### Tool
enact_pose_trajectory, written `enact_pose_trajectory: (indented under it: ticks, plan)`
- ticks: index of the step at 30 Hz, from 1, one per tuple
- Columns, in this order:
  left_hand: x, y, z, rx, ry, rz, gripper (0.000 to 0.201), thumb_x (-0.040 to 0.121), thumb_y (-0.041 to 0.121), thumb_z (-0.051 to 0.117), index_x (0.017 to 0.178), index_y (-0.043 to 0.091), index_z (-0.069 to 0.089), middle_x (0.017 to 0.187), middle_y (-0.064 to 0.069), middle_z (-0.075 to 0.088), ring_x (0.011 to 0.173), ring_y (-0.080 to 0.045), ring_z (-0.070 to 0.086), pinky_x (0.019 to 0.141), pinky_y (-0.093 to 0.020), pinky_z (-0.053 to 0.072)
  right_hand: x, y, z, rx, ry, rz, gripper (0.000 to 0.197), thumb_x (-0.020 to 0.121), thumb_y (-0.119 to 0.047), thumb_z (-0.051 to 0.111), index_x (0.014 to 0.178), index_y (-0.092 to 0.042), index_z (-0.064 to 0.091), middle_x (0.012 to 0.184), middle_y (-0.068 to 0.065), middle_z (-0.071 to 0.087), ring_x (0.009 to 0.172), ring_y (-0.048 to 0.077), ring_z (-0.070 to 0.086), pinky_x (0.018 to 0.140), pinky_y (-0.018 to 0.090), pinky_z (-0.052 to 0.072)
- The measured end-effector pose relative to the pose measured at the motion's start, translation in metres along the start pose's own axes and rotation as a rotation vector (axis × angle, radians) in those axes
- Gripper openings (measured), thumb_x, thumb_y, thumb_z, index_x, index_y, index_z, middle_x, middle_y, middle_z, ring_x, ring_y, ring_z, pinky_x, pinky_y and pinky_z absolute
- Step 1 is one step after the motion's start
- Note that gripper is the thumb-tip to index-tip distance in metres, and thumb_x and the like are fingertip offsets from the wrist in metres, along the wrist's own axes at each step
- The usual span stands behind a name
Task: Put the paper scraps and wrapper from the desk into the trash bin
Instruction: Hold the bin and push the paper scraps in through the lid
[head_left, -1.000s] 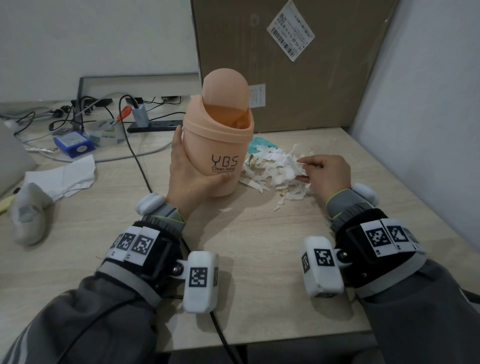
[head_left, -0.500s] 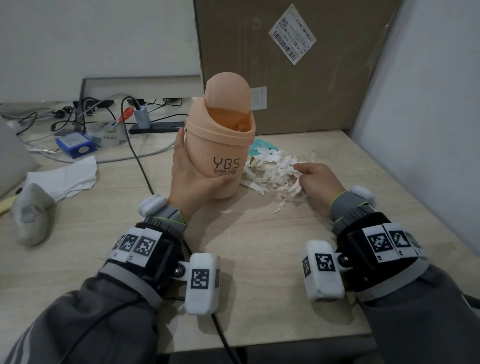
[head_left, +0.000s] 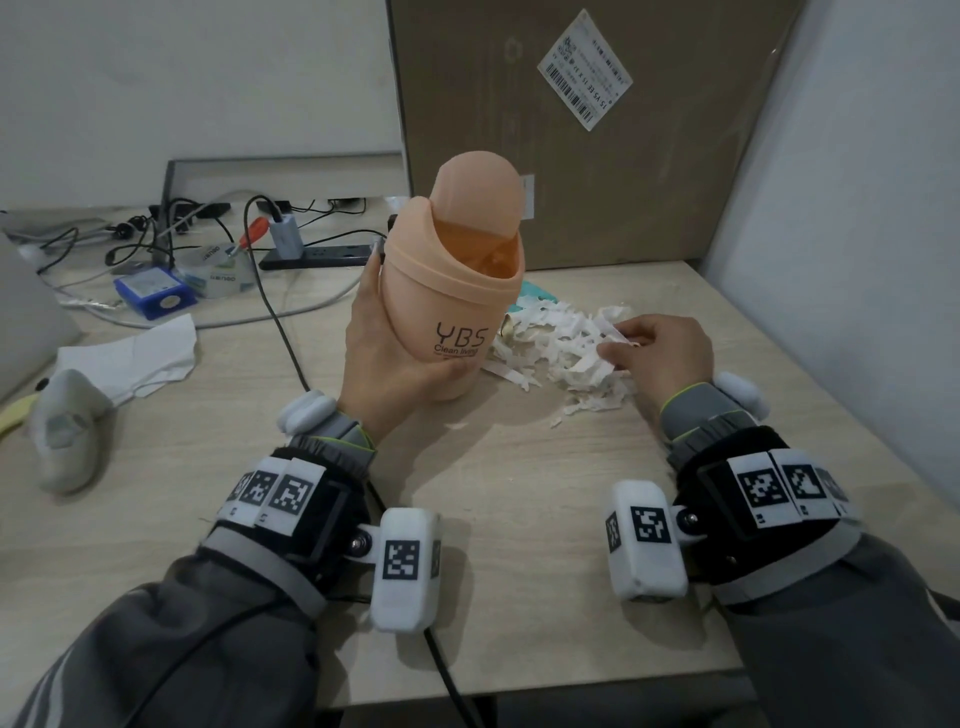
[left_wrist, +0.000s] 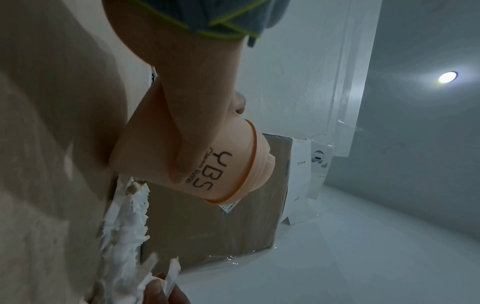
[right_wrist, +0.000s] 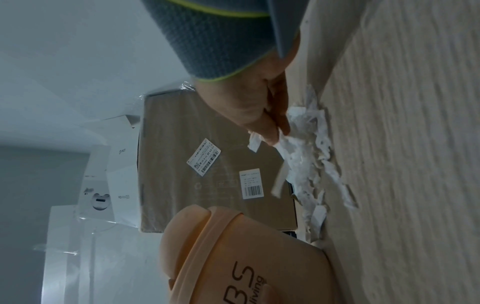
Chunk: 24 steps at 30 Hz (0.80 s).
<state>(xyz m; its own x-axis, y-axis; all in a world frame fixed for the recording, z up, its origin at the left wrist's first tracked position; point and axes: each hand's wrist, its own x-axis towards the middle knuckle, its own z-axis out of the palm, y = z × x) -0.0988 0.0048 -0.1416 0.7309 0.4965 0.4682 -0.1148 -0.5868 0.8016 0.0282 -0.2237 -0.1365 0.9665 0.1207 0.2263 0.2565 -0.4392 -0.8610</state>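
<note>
A small peach trash bin (head_left: 457, 291) marked "YBS" stands tilted on the desk, its swing lid tipped open. My left hand (head_left: 395, 364) grips its body from the left, thumb across the front (left_wrist: 187, 160). To its right lies a pile of white paper scraps (head_left: 561, 348), with a teal wrapper (head_left: 537, 291) partly hidden behind the bin. My right hand (head_left: 660, 353) rests on the pile's right side and pinches a clump of scraps (right_wrist: 285, 131) between thumb and fingers. The bin's rim (right_wrist: 233, 236) shows in the right wrist view.
A large cardboard box (head_left: 597, 130) stands against the wall behind the pile. Cables, a power strip (head_left: 322, 254), a blue box (head_left: 153, 288), white paper (head_left: 135, 358) and a grey plush object (head_left: 67, 431) occupy the left of the desk. A wall (head_left: 857, 208) closes off the right.
My right hand has closed its fingers into the scrap pile and gathered a clump. My left hand has kept its hold on the bin, which has barely moved.
</note>
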Motion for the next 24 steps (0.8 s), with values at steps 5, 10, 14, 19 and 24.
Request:
enact_pose_trajectory:
  ticks: [5, 10, 14, 19, 24]
  plan:
    - [-0.002, 0.007, -0.001, 0.062, -0.020, 0.032, 0.137, 0.044, 0.061, 0.080, 0.156, 0.025, 0.009, 0.154, 0.001, 0.033, 0.141, -0.017, 0.036, 0.115, -0.049, 0.036, -0.005, -0.007, -0.007, -0.054, 0.026, -0.054, 0.012, 0.074, -0.019, 0.077, 0.085, -0.016, 0.075, 0.074, -0.003, 0.063, 0.074, 0.016, 0.059, 0.070, 0.021, 0.037]
    - [-0.003, 0.011, -0.001, 0.095, -0.014, 0.055, 0.136, 0.043, 0.060, 0.079, 0.156, 0.022, 0.013, 0.153, 0.004, 0.035, 0.140, -0.016, 0.037, 0.115, -0.047, 0.035, -0.004, -0.016, -0.011, 0.034, 0.146, -0.124, 0.020, 0.075, -0.024, 0.076, 0.092, -0.013, 0.074, 0.080, -0.002, 0.066, 0.076, 0.013, 0.061, 0.075, 0.021, 0.044]
    - [-0.001, 0.008, 0.000, 0.142, -0.027, 0.074, 0.135, 0.046, 0.059, 0.083, 0.155, 0.023, 0.013, 0.153, 0.000, 0.036, 0.140, -0.020, 0.038, 0.113, -0.051, 0.036, -0.005, -0.026, -0.013, 0.307, 0.270, -0.149, 0.018, 0.071, -0.025, 0.079, 0.086, -0.018, 0.073, 0.075, -0.001, 0.069, 0.069, 0.011, 0.061, 0.072, 0.026, 0.053]
    - [-0.002, 0.009, 0.001, 0.205, -0.037, 0.127, 0.132, 0.050, 0.052, 0.087, 0.155, 0.023, 0.013, 0.153, -0.002, 0.035, 0.141, -0.022, 0.036, 0.114, -0.053, 0.034, -0.014, -0.040, -0.016, 0.602, 0.304, -0.165, 0.017, 0.070, -0.018, 0.081, 0.072, -0.022, 0.065, 0.068, -0.004, 0.066, 0.060, 0.006, 0.062, 0.066, 0.022, 0.055]
    - [-0.007, 0.016, 0.002, 0.212, -0.101, 0.214, 0.129, 0.050, 0.060, 0.076, 0.155, 0.023, 0.013, 0.146, 0.005, 0.033, 0.138, -0.019, 0.034, 0.115, -0.048, 0.032, -0.024, -0.046, -0.007, 0.660, 0.201, -0.242, 0.022, 0.068, -0.010, 0.082, 0.064, -0.016, 0.061, 0.057, -0.011, 0.066, 0.059, 0.005, 0.064, 0.064, 0.022, 0.055]
